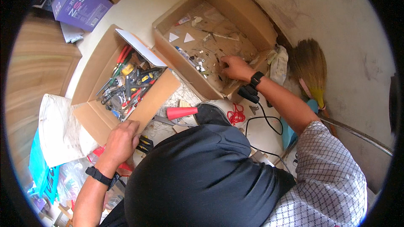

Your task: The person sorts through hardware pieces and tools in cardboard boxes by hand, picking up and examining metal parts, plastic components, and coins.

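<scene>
My right hand [236, 68] reaches into a worn cardboard box [202, 82]. Its fingers bend down near the dirty bottom, and whether they pinch anything is hidden. Around them lie small debris, two white triangles [188, 37], a blue-and-white tube [184, 52] and small white pieces [200, 66]. My left hand [121, 140] grips the edge of a flap [157, 96] on a second cardboard box. That box holds a pile of hand tools [129, 83], among them red-handled ones [123, 54] and a yellow tape roll [127, 69]. A black-and-yellow object [145, 145] sits beside my left thumb.
A red cone-shaped piece [181, 113], red cord [236, 114] and black cable [263, 116] lie on the floor near my shoe [211, 113]. A broom [311, 66] leans by the right wall. White sacking [61, 126] and a purple box [82, 4] are at left.
</scene>
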Motion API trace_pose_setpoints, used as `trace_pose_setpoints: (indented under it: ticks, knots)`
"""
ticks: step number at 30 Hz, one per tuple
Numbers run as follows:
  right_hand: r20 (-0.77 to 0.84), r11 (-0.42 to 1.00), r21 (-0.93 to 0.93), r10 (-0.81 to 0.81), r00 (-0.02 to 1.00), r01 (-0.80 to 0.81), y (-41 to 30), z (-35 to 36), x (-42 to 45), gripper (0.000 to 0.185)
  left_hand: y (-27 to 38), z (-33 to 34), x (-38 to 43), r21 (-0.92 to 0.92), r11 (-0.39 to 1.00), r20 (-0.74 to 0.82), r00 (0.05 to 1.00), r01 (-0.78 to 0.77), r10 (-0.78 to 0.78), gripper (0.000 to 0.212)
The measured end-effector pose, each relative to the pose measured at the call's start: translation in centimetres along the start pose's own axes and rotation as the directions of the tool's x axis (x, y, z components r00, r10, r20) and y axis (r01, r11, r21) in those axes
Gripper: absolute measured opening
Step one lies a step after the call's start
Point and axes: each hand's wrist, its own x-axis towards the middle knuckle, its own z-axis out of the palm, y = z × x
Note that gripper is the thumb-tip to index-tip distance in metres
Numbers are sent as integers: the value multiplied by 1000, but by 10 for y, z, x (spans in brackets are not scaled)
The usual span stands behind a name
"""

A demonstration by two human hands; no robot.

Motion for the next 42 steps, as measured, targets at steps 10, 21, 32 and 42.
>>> trace_pose_setpoints:
  ticks: [10, 21, 32, 42]
  knots:
    - [-289, 947, 311, 174, 941, -80, -15, -29, -6, 15, -4, 6, 6, 46, 999, 24, 1000, -14, 13, 30]
    - [-244, 994, 108, 4, 970, 24, -31, -31, 51, 23, -6, 7, 6, 20, 1000, 11, 1000, -20, 19, 30]
    - [-98, 986, -150, -86, 992, 70, 24, 13, 69, 23, -5, 4, 1, 26, 1000, -2, 1000, -1, 1, 31]
    - [154, 235, 961, -14, 988, -146, -71, -45, 4, 20, -3, 3, 1, 29, 999, 24, 999, 23, -23, 32]
